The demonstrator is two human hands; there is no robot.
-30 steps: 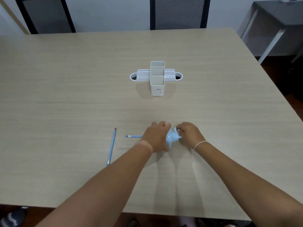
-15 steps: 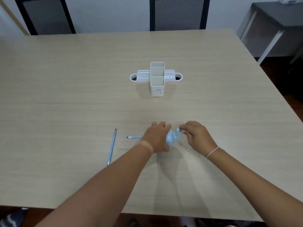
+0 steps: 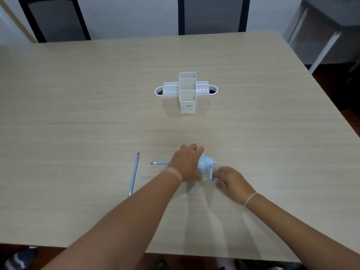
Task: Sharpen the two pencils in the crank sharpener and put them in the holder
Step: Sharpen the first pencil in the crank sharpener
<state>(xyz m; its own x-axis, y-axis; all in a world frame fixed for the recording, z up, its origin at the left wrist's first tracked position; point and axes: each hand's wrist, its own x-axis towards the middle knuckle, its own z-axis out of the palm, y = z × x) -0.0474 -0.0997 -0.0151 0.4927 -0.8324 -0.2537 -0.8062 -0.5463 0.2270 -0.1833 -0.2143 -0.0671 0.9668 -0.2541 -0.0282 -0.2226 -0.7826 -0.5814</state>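
On the wooden table (image 3: 78, 117), your left hand (image 3: 185, 164) is clamping the crank sharpener (image 3: 203, 166), one pencil (image 3: 160, 163) sticking out leftward. Your right hand (image 3: 230, 181) is pinching the crank handle (image 3: 212, 173), now swung lower than before. The second pencil (image 3: 134, 175) and holder (image 3: 187, 92) are staying put.

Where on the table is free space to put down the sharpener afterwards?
Bare table lies right of the holder, and between holder and hands. Crowded near the left hand, sharpener, right hand and loose pencil.
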